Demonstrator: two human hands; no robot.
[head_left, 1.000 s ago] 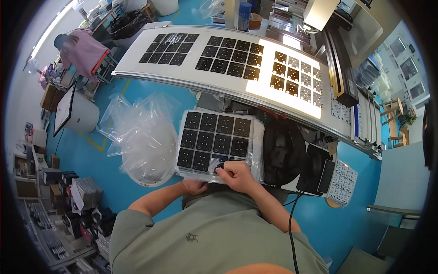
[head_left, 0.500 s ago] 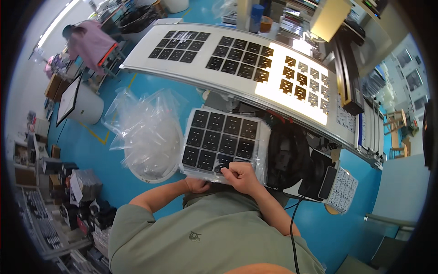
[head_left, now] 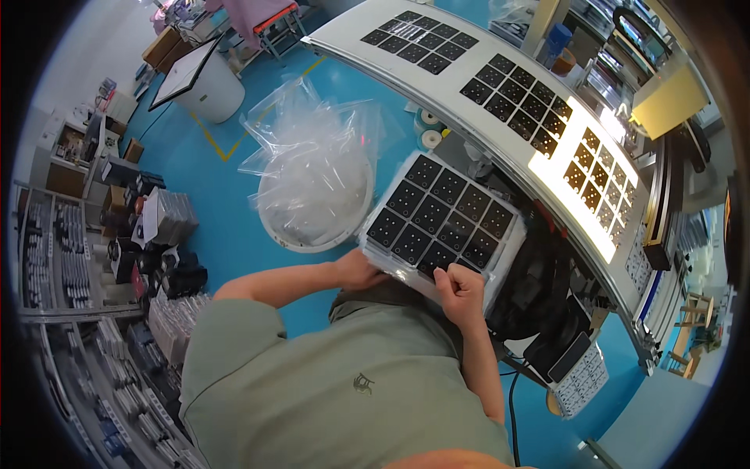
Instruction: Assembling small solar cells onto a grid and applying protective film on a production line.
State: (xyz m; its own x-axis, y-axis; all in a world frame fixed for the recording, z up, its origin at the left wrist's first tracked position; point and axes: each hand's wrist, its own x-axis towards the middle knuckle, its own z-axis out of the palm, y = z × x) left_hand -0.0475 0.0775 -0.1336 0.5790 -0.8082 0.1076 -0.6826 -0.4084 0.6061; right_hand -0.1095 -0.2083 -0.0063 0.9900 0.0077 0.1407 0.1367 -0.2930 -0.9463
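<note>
A stack of white sheets in clear plastic, its top sheet carrying rows of black squares, lies right in front of me. My right hand is closed in a fist, thumb uppermost, at the near edge of this stack. Whatever it may pinch is hidden by the fingers. At the stack's near left corner is my left hand. Its fingers are out of sight beside or beneath the plastic edge, so their grip does not show.
Clear plastic bags overflow a round white bin left of the stack. Beyond it runs a long white conveyor with black-square sheets, partly under bright light. A black bag sits right of the stack. Shelves with stacked goods stand far left.
My view has swung left, so the scene appears shifted right and tilted. My right hand has drawn back from a black square to the near edge. More of my left hand shows.
</note>
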